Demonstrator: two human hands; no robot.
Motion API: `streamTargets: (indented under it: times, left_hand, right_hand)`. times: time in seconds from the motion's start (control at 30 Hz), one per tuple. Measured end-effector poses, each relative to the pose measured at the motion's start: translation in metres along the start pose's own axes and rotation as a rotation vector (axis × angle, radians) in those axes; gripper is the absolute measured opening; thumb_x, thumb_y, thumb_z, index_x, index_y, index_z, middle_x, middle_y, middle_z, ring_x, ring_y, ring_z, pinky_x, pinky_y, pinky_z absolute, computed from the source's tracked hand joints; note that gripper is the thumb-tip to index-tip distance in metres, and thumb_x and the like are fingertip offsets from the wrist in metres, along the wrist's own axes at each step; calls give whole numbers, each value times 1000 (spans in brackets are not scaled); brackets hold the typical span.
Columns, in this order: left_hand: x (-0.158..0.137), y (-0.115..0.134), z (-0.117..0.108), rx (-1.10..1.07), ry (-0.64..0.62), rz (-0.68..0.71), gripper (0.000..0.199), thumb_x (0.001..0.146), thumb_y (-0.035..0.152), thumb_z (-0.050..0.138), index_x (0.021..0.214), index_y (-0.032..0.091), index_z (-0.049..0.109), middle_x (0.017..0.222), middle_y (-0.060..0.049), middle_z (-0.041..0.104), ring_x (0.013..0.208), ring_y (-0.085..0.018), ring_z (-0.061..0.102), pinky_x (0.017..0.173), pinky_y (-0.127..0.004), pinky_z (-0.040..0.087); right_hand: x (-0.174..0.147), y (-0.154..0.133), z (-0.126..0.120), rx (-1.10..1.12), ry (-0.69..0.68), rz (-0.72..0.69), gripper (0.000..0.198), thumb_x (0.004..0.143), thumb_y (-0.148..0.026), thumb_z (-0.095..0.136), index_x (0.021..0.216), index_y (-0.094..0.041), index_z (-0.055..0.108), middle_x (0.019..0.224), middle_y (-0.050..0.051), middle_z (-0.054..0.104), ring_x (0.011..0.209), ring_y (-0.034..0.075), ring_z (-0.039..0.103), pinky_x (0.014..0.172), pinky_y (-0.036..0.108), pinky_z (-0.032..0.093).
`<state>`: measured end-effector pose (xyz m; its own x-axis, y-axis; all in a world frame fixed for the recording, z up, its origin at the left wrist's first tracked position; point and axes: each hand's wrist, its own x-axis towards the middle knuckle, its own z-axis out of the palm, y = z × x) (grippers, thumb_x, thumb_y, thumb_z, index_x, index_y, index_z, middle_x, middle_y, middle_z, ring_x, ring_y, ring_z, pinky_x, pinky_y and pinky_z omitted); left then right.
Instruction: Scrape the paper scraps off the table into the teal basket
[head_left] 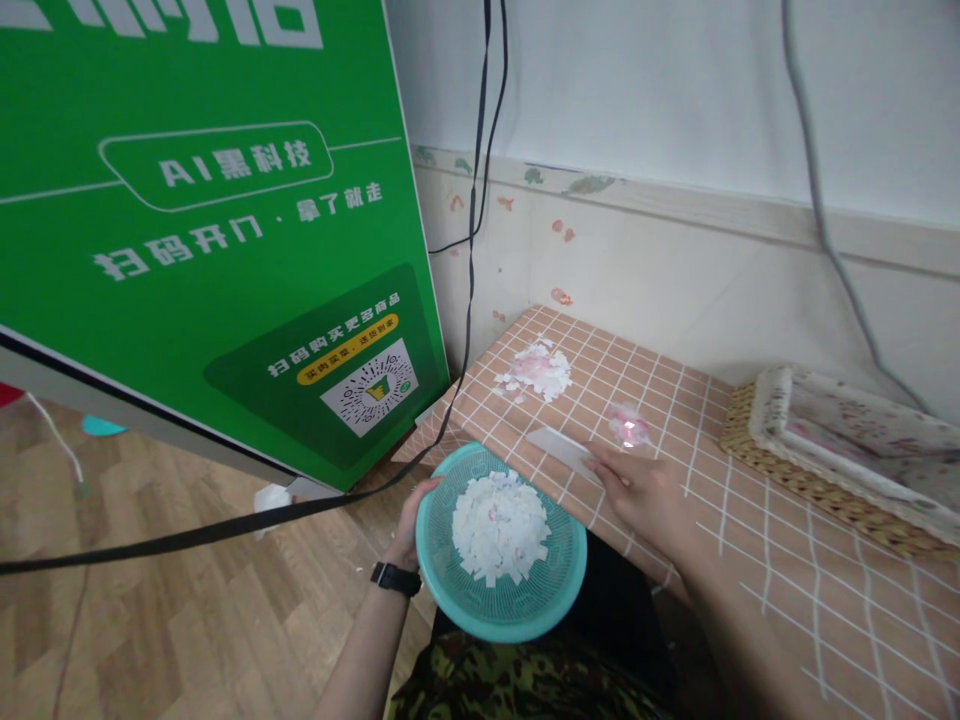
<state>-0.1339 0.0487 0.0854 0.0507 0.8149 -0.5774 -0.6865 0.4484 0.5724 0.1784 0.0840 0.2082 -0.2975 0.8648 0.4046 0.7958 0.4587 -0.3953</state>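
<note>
Teal basket (504, 618) of white scraps (499, 530), head view: our left hand (409, 525) grips its rim at the worktop (600, 350) edge; our right hand (637, 490) pinches a flat white piece (559, 448) over the worktop, near a scrap pile (547, 372).

1 colander (499, 612), 2 wht scrap piles (499, 525) (544, 370), 1 flat scraper (561, 450), 1 wicker bskt (739, 422), 1 wristwatch (395, 579)

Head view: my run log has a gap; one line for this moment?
left hand: holding colander | right hand: holding flat white tool | colander: white scraps | table: scrap pile
</note>
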Motion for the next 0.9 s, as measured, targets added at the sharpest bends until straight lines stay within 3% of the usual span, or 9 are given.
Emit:
streamTargets:
  times: [0.17,0.43,0.6,0.8,0.9]
  left_hand:
    - [-6,2,9,10,19,-11,17,73,28,63,78,12,66,66,-5,71,57,-17,64,56,-27,51]
    - [-3,-10,8,29,32,-18,15,73,26,64,78,12,67,68,-5,71,59,-17,65,59,-27,51]
    - [0,-30,13,28,-36,-137,22,74,32,63,78,11,67,71,-9,72,61,-21,65,60,-31,52]
    - [-4,-67,22,55,-24,-251,21,72,31,65,76,11,69,68,-7,71,63,-21,65,62,-31,51]
    - [-4,-86,22,92,29,-221,16,69,27,67,72,12,69,64,-5,70,60,-19,64,60,-28,50]
  right_hand:
    - [31,16,2,-269,32,154,34,87,-29,42,112,-20,64,82,8,71,66,21,65,64,32,49]
    - [57,40,1,-353,-43,256,38,86,-28,40,118,-24,60,83,6,71,68,21,65,61,29,44]
    - [73,49,-12,-298,-52,205,37,86,-26,39,116,-24,61,90,6,71,74,20,65,66,28,44]
    - [90,40,-33,-197,-298,51,31,81,-21,46,106,-22,65,89,7,70,80,19,62,68,27,40]
    - [96,45,-40,-204,-356,47,25,80,-21,48,96,-19,67,86,8,69,81,18,60,67,27,38]
